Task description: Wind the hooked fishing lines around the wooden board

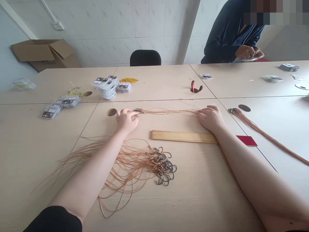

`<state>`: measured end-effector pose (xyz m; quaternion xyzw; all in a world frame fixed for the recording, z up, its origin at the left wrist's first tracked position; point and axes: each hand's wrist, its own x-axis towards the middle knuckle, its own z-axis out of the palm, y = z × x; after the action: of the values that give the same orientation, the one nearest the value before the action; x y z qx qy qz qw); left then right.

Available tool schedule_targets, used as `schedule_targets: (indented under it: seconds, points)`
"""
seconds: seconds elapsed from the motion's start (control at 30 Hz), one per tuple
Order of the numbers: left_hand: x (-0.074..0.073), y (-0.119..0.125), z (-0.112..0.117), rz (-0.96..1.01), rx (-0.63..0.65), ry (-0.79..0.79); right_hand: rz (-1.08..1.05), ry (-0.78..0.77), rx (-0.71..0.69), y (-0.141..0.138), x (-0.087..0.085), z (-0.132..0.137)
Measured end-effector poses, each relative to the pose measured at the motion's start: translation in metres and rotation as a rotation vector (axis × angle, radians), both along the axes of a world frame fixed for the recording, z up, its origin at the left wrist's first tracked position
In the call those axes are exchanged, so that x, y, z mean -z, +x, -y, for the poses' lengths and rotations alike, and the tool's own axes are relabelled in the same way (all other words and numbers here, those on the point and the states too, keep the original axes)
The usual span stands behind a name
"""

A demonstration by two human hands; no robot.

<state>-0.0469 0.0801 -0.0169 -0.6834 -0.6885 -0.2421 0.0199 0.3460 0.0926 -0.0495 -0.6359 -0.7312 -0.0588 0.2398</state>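
Your left hand (125,120) is closed, its fingertips curled and pinching one end of a bunch of copper-coloured leaders (166,111) at a small dark cluster of knots or eyes (137,110). Your right hand (211,117) lies at the other end, fingers together and pressed over the strands; this view doesn't show whether it truly grips them. The bunch runs straight between your hands on the table (36,154). Even tension from both hands should keep the strands parallel, and holding them low helps stop them crossing.

Just below the strands, toward your right hand, lies a wooden strip (183,136). Nearer you, right of your left forearm, sits a heap of hooks with trailing leaders (163,164). Right of your right hand are a second bundle of leaders (265,135) and a red square (246,140). Beyond your hands, red-handled pliers (196,87) stand in a table hole, plastic packets (105,87) are stacked past your left hand, and a co-worker's hands (248,52) work at the far edge.
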Motion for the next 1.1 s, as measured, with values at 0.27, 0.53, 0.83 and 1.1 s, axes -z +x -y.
schedule_targets:
  seconds: [0.27, 0.53, 0.83, 1.1]
  points:
    - [-0.0013, 0.0002, 0.0005, -0.012, 0.025, 0.012, -0.031, 0.017, 0.009, -0.0014, 0.0006, 0.0003]
    - [-0.0034, 0.0017, 0.0012, 0.0, 0.004, 0.021, -0.024, 0.031, 0.004, -0.0011, 0.0005, -0.0001]
    - [-0.0004, -0.0009, -0.0017, -0.037, -0.015, 0.027, -0.026, 0.008, 0.013, -0.0035, -0.0023, 0.0012]
    - [-0.0022, 0.0, -0.0011, -0.032, -0.052, -0.011, -0.003, 0.005, 0.0, -0.0036, -0.0033, 0.0013]
